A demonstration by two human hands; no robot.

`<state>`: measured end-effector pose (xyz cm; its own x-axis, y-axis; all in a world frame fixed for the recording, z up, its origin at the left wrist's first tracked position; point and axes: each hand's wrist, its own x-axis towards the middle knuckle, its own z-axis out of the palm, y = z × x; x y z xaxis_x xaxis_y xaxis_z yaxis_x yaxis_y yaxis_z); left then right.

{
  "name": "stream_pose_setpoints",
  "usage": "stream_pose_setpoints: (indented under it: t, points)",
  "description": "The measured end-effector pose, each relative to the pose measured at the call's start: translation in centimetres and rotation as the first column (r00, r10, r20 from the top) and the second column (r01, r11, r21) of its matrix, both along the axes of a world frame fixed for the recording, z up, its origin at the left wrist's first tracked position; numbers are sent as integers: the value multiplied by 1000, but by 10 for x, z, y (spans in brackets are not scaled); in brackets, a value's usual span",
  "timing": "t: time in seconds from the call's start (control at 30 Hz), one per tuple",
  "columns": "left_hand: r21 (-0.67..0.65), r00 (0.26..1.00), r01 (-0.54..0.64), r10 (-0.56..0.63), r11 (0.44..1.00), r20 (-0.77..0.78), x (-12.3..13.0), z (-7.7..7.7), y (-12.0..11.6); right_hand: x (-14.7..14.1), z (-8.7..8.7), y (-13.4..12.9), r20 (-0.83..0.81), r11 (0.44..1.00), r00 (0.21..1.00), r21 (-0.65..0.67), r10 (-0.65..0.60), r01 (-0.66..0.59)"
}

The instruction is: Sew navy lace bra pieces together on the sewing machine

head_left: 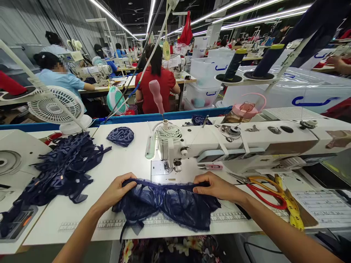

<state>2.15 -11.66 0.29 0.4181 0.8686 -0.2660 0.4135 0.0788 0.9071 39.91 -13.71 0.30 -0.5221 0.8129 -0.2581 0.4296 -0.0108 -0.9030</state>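
Note:
A navy lace bra [181, 208] is stretched between my two hands, over the printed ruler at the table's front edge. My left hand [120, 188] pinches its upper edge at the left, thumb on top. At the right, my right hand [211, 186] grips the same edge between thumb and fingers. Just beyond the fabric stands the sewing machine's needle and presser foot [167, 167], above a metal plate; the bra lies in front of it, apart from the foot. A dark strap end hangs from the bra's lower left.
Left lies a pile of navy lace pieces [65, 164]; a lace cup [120, 136] sits behind. Right of the needle are pink thread snips [211, 167], orange- and red-handled scissors [265, 193] and a yellow tape measure [293, 208]. A fan [56, 104] stands at back left. Co-workers sit ahead.

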Motion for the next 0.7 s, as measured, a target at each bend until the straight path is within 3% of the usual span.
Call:
stream_pose_setpoints:
  t: [0.27,0.4,0.5,0.57,0.7]
  points:
    - [65,999,-8,10,998,-39,4,-2,2,6,0,-2,80,1000,997,27,-1,-1]
    - [117,1000,5,-2,993,-26,20,1,1,9,1,-5,312,966,947,257,-81,-3]
    - [136,999,30,-31,990,7,37,2,-2,-9,6,-7,327,915,935,404,-134,-10]
    - [139,999,33,-36,990,25,47,2,-4,-31,8,-8,260,922,960,386,-106,-3]
    - [134,998,38,-43,990,37,56,-1,-7,-75,5,-4,78,975,996,220,-47,29]
